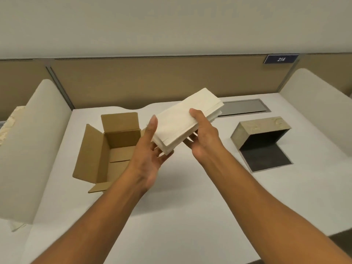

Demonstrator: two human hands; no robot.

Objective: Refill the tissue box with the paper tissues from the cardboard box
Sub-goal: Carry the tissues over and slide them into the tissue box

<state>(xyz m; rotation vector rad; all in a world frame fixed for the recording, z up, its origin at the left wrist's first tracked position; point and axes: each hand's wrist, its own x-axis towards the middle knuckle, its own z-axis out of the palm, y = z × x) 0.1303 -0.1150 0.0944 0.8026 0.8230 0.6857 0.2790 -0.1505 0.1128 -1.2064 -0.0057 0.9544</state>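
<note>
Workstation: white desk (190, 197) w/ tan partition panel (152, 80) at rear, pale rounded side dividers left and right. Blue tag (281, 59) reading "214" is mounted at the panel's top right. Grey cable hatch (245, 107) is set flush in the desk near the rear edge, partly hidden by the tissues.

Cardboard box (106, 149): on desk, left of centre, all flaps open. Interior visible down to the floor panels; no contents seen in the visible part. Near right portion is hidden by the left forearm.

Tissue box (261, 136): on desk, right of centre, well apart from the cardboard box. Stone-pattern shell lies on its side, opening toward the camera. Dark interior, no tissues visible inside. Dark hinged panel is folded out flat on the desk in front of it.

Paper tissues (188, 119): one white stack, held in the air above the desk, between the two containers, touching neither. Long axis runs from near-left to far-right; far end is raised.

Left hand (150, 149): under the near end of the stack, palm up, fingers supporting the underside, thumb upright against the left edge.

Right hand (202, 134): grips the right long edge approx. mid-length, thumb on top, fingers curled beneath.

Both hands closed on the stack; both forearms bare
</note>
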